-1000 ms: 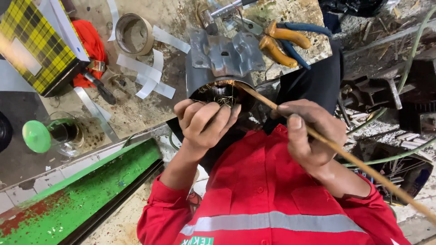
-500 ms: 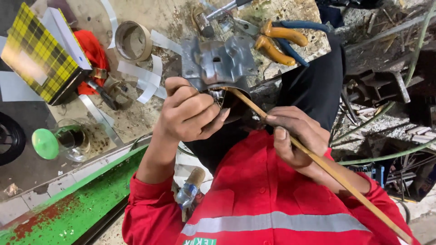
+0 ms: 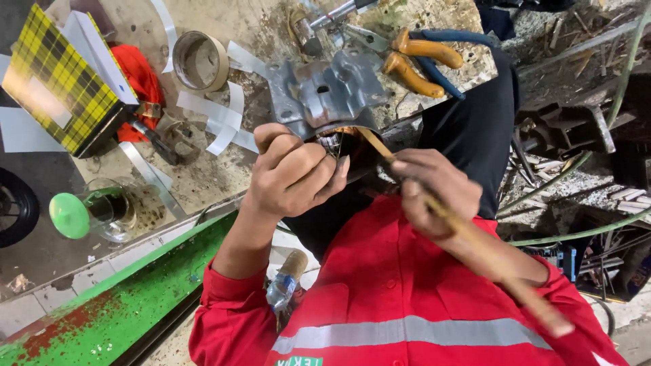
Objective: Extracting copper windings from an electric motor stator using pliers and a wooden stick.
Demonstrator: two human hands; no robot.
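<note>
A person's left hand (image 3: 295, 179) curls its fingers against a motor (image 3: 325, 108); the right hand (image 3: 434, 190) grips a wooden stick (image 3: 475, 237) poking into it.

A yellow-and-black plaid box (image 3: 64, 81), green-lidded jar (image 3: 95, 211) and orange-handled pliers (image 3: 424, 61) lie beyond the fingers (image 3: 298, 166), above a red sleeve (image 3: 234, 318) and tan stick (image 3: 468, 237).

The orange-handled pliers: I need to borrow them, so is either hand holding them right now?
No, the orange-handled pliers lie on the bench, apart from both hands.
</note>
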